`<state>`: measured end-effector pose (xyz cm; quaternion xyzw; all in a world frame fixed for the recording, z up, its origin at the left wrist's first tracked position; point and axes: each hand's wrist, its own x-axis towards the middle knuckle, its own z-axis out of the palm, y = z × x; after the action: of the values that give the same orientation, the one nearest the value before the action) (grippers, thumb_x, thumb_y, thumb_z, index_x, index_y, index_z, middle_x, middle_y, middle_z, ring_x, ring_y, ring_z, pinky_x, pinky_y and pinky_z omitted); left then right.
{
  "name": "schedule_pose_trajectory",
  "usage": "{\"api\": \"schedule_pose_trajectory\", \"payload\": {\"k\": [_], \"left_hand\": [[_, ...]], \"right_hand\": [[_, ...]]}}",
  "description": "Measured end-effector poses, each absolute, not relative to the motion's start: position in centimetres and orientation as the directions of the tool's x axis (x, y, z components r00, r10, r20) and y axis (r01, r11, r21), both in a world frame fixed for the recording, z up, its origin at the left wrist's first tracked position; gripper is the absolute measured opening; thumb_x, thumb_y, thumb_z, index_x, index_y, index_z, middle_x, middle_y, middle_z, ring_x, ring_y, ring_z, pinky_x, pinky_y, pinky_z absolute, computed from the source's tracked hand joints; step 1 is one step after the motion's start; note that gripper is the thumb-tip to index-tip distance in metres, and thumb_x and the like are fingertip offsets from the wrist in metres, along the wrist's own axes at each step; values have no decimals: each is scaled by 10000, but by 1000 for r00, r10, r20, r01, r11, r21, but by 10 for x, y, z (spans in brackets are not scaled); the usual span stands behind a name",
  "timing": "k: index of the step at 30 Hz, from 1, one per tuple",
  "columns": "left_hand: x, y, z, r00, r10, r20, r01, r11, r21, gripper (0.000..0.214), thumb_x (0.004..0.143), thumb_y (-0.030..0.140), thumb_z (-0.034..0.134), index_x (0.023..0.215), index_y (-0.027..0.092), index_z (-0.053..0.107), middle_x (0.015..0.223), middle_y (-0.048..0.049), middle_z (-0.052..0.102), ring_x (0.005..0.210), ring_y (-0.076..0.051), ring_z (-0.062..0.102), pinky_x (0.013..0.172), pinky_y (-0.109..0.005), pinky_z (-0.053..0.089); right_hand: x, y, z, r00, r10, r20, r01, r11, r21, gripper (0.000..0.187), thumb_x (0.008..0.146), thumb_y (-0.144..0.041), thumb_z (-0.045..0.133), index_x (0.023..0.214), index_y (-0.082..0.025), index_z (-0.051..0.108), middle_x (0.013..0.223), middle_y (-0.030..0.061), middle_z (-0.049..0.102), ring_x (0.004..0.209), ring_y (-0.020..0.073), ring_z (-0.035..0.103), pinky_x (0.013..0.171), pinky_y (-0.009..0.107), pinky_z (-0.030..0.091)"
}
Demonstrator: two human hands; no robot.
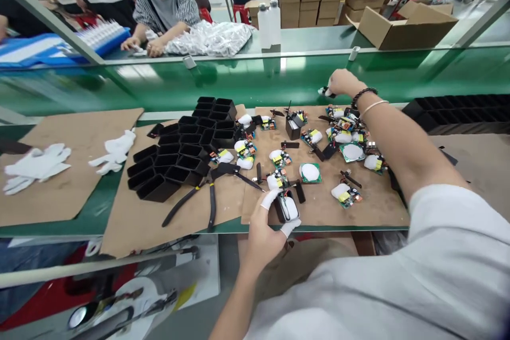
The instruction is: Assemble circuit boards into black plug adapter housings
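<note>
My left hand (266,228), with white finger cots on thumb and finger, grips a small black plastic case (287,207) at the bench's front edge. A white-covered piece fills the case's open top. Farther out, over the green conveyor belt (239,85), my right hand (346,83) is closed; something black and white shows at its fingertips, too small to name. Between the hands lie several small circuit boards (346,195) with white padding and black leads. A circuit board with a round white pad (310,172) lies just beyond the case.
Empty black cases (179,151) stand grouped at left, with long-nosed pliers (209,186) before them. White gloves (37,167) lie farther left. More black cases (462,111) line the right. Across the belt, a person (163,16) works beside silvery wrapping (215,37) and an open carton (402,24).
</note>
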<state>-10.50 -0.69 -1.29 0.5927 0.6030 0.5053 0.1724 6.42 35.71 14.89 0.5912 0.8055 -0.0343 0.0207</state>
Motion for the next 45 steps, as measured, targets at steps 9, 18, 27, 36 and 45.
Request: {"api": "schedule_pose_trajectory", "payload": {"k": [9,18,27,36,45], "left_hand": [[-101,-6,-10,-249,888,387,428,-258,866,690,773,358,915,1378,222,614,1333,-139,709,1261,-298,704,1094,-449,580],[-90,-12,18,68,889,453,217,-456,863,699,724,352,960,1338,220,651,1251,-116,748,1140,-267,742,996,-377,601],[-68,-21,22,49,917,397,198,-398,896,687,688,331,973,1290,216,660,1233,-113,746,1114,-272,730,986,-400,593],[-26,-13,17,-69,841,537,565,-411,715,522,792,225,819,1283,203,644,1156,-96,778,1046,-251,737,956,-385,538],[-6,-8,6,-146,779,610,696,-357,623,422,878,181,615,1300,171,614,1123,-108,801,1002,-235,747,945,-376,421]], "right_hand": [[118,164,163,-563,821,97,799,571,-191,232,921,-448,709,1023,-258,795,907,66,798,789,268,723,765,423,574],[132,83,102,-753,645,131,339,551,-763,273,979,-347,697,1224,-322,814,1130,-1,848,995,248,826,872,340,680],[148,60,78,-600,779,183,187,358,-915,248,881,-279,827,1129,-291,842,1051,4,860,932,208,836,866,310,697],[139,2,72,-104,851,514,589,469,-658,256,905,-191,782,1105,-337,843,1023,31,851,899,247,812,793,404,691],[100,-9,38,20,758,651,741,426,-519,407,960,-128,667,1244,-398,779,1234,45,815,1069,282,757,910,517,668]]}}
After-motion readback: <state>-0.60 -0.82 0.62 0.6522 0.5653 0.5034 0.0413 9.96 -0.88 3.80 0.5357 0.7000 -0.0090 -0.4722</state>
